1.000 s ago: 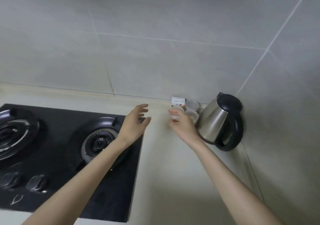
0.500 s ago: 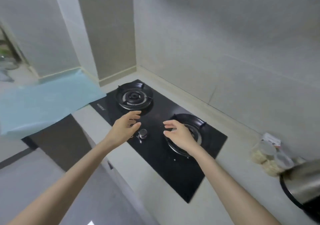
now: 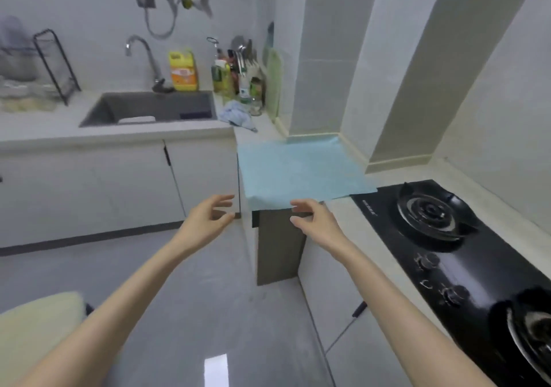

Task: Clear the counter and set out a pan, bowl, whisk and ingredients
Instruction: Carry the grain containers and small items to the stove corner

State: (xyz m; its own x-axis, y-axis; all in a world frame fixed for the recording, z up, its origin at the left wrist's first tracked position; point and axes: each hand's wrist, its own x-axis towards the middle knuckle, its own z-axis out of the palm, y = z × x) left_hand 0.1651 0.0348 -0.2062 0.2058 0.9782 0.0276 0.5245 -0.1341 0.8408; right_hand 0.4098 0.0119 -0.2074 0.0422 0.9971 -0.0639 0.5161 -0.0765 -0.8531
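I read left hand (image 3: 205, 222), right hand (image 3: 317, 225) empty, fingers loosely spread. Straight ahead, mat (image 3: 298, 172) on worktop (image 3: 369, 237), just left of hob (image 3: 447, 255); right hand nearer, by its front edge.

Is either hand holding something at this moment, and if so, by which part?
Nothing is held. The left hand and right hand are empty, fingers loosely curved, near the front edge of the blue mat.

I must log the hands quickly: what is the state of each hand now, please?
Left hand: open, fingers loosely curled, holding nothing.
Right hand: open, holding nothing, near the edge of the blue mat.
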